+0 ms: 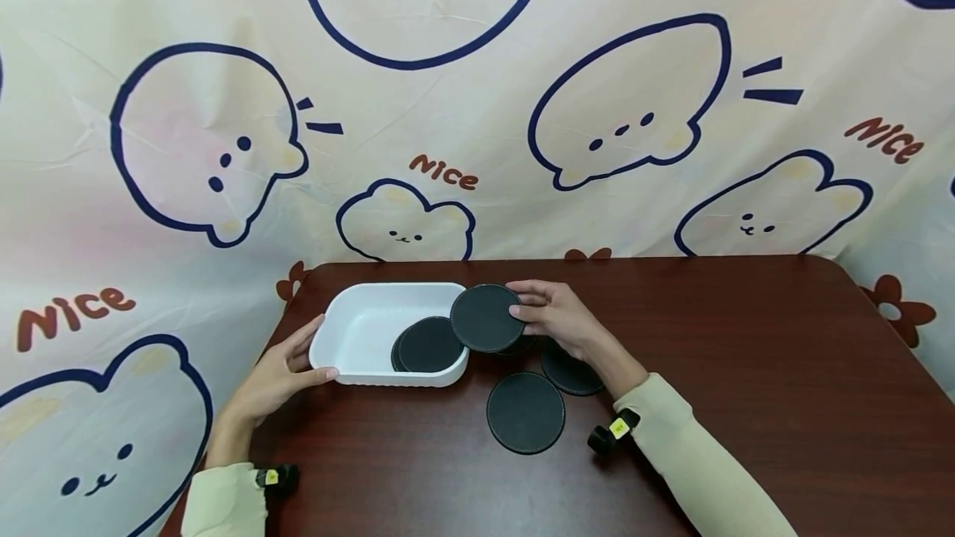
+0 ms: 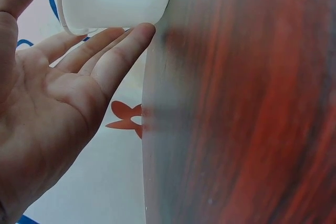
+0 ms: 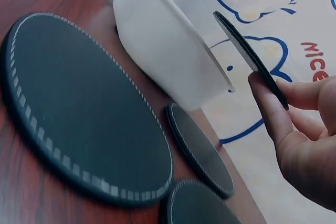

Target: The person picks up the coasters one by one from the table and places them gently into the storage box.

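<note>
A white plastic basin (image 1: 358, 330) stands at the left of the table. Its left end is held by my left hand (image 1: 279, 367), thumb at the near corner and fingers along the end wall. Inside lie overlapping round black coasters (image 1: 433, 345), at the right end. My right hand (image 1: 555, 317) pinches another black coaster (image 1: 485, 318) by its edge, tilted over the basin's right rim. In the right wrist view this coaster (image 3: 252, 59) appears edge-on between thumb and fingers. Beneath and beside that hand, more coasters rest on the table: a near one (image 1: 525, 413), one partly under the wrist (image 1: 570, 371), and one mostly hidden.
The dark brown wooden table (image 1: 746, 371) extends to the right and toward the front. Behind it hangs a pale curtain (image 1: 477, 123) with cartoon outlines. Small black devices with yellow labels sit at both wrists, the right one (image 1: 615, 429) low over the table.
</note>
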Demonstrator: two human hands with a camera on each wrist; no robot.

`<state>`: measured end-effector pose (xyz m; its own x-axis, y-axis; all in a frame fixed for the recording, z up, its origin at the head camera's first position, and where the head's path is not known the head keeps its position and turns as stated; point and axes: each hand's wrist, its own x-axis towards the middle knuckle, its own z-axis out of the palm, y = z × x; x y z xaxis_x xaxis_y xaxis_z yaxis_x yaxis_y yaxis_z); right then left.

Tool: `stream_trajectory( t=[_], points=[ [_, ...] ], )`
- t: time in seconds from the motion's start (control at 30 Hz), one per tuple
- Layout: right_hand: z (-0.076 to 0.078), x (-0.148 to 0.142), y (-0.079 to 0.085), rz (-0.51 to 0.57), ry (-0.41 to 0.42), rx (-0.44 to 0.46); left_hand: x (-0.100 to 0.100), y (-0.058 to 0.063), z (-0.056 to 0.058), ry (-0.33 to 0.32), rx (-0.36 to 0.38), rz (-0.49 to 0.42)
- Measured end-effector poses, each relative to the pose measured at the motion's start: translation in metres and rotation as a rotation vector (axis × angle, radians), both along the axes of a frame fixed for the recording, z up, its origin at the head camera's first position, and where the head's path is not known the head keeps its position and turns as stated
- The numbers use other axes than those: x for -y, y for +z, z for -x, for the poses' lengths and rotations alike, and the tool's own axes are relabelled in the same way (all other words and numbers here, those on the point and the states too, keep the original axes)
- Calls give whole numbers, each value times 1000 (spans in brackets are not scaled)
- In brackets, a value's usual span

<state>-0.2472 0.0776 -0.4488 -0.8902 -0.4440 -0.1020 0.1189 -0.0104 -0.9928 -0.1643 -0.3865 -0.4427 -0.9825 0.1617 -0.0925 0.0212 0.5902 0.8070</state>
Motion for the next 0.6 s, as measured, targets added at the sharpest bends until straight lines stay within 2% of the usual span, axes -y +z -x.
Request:
stream_trajectory(
  t=[0.3,0.6],
  points=[
    [1,28,4,66,8,42,-1,0,0,6,9,1],
    [-1,52,11,75,8,72,0,-1,-1,11,4,20]
  ],
)
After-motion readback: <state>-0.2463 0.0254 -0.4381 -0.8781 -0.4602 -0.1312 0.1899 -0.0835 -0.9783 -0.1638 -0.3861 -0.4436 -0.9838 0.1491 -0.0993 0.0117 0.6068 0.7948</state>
